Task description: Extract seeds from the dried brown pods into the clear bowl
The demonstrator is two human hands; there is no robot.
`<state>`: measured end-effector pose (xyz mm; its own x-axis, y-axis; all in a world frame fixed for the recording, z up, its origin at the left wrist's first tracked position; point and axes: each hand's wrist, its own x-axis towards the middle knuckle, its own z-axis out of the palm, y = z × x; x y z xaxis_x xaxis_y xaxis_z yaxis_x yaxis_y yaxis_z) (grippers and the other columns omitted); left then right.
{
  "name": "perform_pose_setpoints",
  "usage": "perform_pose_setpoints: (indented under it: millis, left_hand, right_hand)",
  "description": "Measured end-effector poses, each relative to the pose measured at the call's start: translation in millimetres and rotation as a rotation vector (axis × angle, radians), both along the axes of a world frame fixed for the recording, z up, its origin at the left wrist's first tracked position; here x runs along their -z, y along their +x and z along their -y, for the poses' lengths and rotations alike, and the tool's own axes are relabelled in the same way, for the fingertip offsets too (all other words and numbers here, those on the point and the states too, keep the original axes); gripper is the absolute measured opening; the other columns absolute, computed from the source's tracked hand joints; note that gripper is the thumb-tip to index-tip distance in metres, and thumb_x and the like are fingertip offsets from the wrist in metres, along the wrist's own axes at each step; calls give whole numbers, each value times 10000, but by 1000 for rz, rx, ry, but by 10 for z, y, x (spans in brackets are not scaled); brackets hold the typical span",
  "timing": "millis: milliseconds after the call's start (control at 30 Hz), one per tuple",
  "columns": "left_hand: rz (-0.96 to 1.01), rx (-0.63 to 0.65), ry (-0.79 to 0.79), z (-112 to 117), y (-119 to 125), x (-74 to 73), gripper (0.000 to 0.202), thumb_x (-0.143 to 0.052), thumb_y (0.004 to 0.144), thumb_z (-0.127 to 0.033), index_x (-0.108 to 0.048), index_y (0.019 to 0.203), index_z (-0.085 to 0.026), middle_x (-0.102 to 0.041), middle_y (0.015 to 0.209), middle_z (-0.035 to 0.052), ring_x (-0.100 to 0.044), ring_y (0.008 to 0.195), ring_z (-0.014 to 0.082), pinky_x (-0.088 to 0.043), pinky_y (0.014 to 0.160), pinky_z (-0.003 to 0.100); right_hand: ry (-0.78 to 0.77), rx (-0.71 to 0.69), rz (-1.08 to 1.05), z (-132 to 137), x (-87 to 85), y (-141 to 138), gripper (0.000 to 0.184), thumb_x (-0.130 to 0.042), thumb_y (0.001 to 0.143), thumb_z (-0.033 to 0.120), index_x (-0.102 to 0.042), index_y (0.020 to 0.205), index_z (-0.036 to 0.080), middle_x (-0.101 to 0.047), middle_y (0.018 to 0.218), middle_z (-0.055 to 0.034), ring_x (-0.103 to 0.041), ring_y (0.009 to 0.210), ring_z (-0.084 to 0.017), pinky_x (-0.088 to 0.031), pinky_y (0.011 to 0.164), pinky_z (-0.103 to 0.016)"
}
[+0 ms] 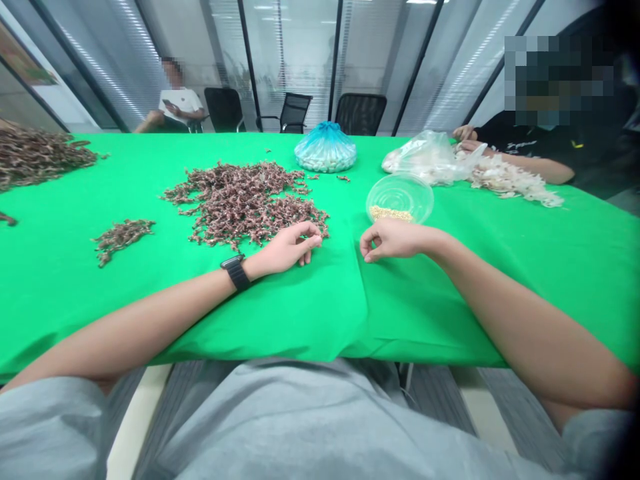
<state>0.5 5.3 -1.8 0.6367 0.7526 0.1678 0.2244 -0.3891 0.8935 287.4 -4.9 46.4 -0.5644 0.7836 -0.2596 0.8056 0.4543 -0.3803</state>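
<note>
My left hand (293, 245) rests on the green tablecloth (310, 300) at the near edge of a large pile of brown dried pods (245, 200). Its fingers are curled together at the pile's edge, and whatever they pinch is too small to name. A black watch (235, 272) is on that wrist. My right hand (393, 240) lies just in front of a clear plastic bowl (400, 197) with small pale seeds in it. Its fingers are curled in a loose pinch, and nothing shows plainly between them.
A small heap of pods (123, 235) lies to the left, a bigger one (37, 153) at far left. A tied blue bag (325, 148) sits at the back. At right a person's arm rests by a clear bag (430, 157) and pale husks (515, 181). Another person sits beyond the table.
</note>
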Motion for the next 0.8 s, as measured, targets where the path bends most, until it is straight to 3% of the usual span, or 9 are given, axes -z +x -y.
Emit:
perform_pose_setpoints:
  millis: [133,267,400,500,800]
  left_hand:
    - [7,4,1,-1,-1,-2,322,-574,978,-481,-567,1025,-163,-585,686,-19,-591,540,82,-491,470,166]
    - [9,4,-3,-1,-5,-2,330,-575,976,-489,-568,1021,-162,-585,687,-19,-591,539,80,-495,471,165]
    - [7,12,-11,-2,-5,-5,346,-570,976,-500,-571,1032,-158,-587,689,-17,-593,544,84,-502,475,172]
    - [3,12,-13,1,-1,-11,345,-568,978,-495,-574,1035,-156,-582,677,-19,-592,542,85,-502,474,173]
    - [-18,8,6,11,1,-18,316,-564,985,-470,-580,1034,-158,-588,654,-19,-586,536,87,-498,480,174]
  right_hand:
    - [6,4,40,55,12,-50,60,-662,738,215,-717,745,193,-711,715,-17,-593,657,-170,-373,636,-291]
    - [1,53,11,60,19,-56,34,-607,760,200,-603,727,194,-676,698,-19,-554,628,-161,-346,611,-287]
    - [42,57,-51,8,30,0,80,-596,772,237,-546,724,197,-602,680,-7,-505,641,-157,-334,627,-284]
    - [-15,58,-84,-23,45,41,100,-596,777,272,-543,742,195,-584,692,-7,-500,648,-156,-345,624,-280]
    - [-157,44,-150,28,-10,25,286,-632,835,472,-628,867,187,-669,782,-35,-566,698,-164,-406,643,-277]
